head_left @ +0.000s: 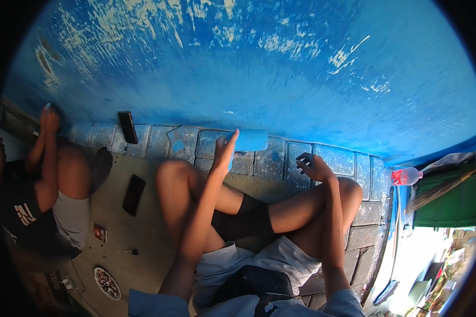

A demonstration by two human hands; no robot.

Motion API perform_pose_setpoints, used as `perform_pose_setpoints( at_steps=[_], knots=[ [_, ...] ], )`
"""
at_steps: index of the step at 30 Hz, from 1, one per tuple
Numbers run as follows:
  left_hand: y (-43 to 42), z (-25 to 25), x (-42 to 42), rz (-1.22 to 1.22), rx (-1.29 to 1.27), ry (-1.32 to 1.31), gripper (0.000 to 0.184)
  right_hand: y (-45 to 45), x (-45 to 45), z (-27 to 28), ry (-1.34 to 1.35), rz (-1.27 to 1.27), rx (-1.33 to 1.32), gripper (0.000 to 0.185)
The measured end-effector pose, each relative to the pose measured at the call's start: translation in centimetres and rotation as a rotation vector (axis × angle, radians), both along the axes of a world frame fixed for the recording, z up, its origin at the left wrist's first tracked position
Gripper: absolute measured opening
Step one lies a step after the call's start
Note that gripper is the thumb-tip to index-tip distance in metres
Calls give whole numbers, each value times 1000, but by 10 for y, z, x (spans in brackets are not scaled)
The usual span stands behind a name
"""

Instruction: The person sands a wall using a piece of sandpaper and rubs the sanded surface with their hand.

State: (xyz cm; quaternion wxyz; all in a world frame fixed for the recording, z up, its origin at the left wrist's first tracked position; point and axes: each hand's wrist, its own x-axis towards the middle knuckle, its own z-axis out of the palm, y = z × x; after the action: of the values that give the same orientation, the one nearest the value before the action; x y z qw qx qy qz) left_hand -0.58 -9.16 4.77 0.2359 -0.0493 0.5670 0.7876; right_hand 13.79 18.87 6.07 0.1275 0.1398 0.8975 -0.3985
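Note:
My left hand [225, 151] is closed on a blue, smooth piece with a wide, rounded end [253, 140], its exact kind unclear. The thumb lies along its near edge, and the wide end points right, close to the foot of the painted wall. A strip of the same blue shows below my palm. My right hand [316, 168] hovers above my bent knee, in front of the blocks along the wall. Its fingers are loosely curled and apart, with shaded tips, and nothing shows between them. A dark shoe or cloth is between my crossed legs.
A blue wall [238, 79] with flaking paint rises ahead. One phone [128, 127] leans there; another phone [134, 195] lies on the floor. Nearby are a red pack [100, 233] and a plate [96, 274] of small bits. Another person [50, 190] sits left. A bottle [405, 176] is right.

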Motion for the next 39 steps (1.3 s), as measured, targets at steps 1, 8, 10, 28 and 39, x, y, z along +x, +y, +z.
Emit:
perform_pose_setpoints(
  at_steps=[1, 8, 10, 28, 39],
  knots=[
    [-4, 5, -6, -4, 13, -2, 47, 1, 1, 0, -1, 8, 22, 30],
    [-5, 38, -32, 138, -74, 424, 44, -6, -1, 9, -100, 45, -28, 33],
    [-2, 49, -42, 240, -184, 584, 32, -6, -2, 7, -75, 41, -76, 33],
    [4, 73, -39, 217, -768, 1218, 25, -4, 0, 2, -144, 75, -56, 35],
    [3, 55, -47, 161, -799, 1154, 32, -14, -6, 3, -259, 128, -47, 35]
  ],
)
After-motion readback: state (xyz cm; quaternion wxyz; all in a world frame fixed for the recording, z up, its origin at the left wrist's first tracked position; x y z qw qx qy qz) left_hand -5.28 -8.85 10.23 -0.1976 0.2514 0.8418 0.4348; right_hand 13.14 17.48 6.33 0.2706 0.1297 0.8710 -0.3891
